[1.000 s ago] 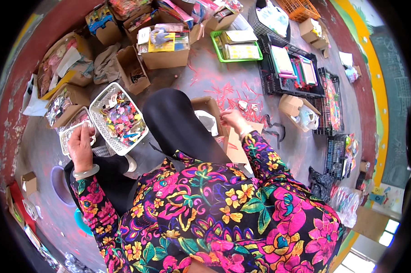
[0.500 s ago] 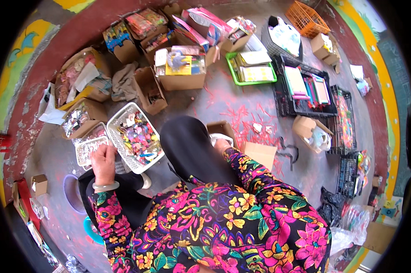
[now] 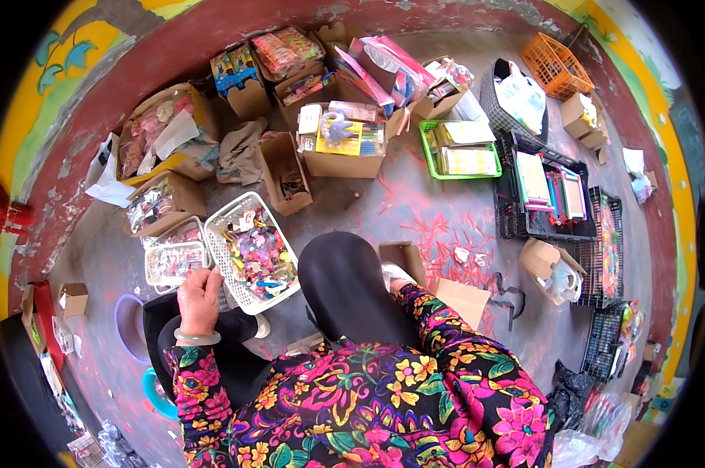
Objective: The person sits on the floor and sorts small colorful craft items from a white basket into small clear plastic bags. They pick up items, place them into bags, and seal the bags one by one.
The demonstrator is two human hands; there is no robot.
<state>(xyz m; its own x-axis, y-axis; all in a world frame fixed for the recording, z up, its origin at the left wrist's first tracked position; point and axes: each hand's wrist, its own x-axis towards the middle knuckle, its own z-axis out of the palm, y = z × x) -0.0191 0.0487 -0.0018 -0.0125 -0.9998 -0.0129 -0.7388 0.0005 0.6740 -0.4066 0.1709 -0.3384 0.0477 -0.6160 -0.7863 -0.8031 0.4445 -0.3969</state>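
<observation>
My left hand (image 3: 200, 303) is closed, fingers curled together; whatever it may hold is hidden. It hovers at the near side of a small white basket (image 3: 175, 273) of small clear-wrapped pieces. Just right of it stands a larger white plastic basket (image 3: 293, 282) heaped with small colourful trinkets (image 3: 257, 251). My right hand (image 3: 399, 282) reaches down beyond my black-clad knee (image 3: 346, 273), beside an open cardboard box (image 3: 405, 259). Its fingers are hidden behind the knee, and something white shows next to it.
Cardboard boxes of goods (image 3: 343, 160) crowd the back left. A green tray (image 3: 477, 173) and black crates (image 3: 516, 226) stand to the right. Red scraps (image 3: 446, 234) litter the floor near a black strap (image 3: 511, 303). A purple basin (image 3: 128, 331) lies at left.
The whole view has shifted, so the surroundings sit lower and farther right. My left hand, still closed, has drawn slightly nearer to me from the small basket. My right hand stays by the box.
</observation>
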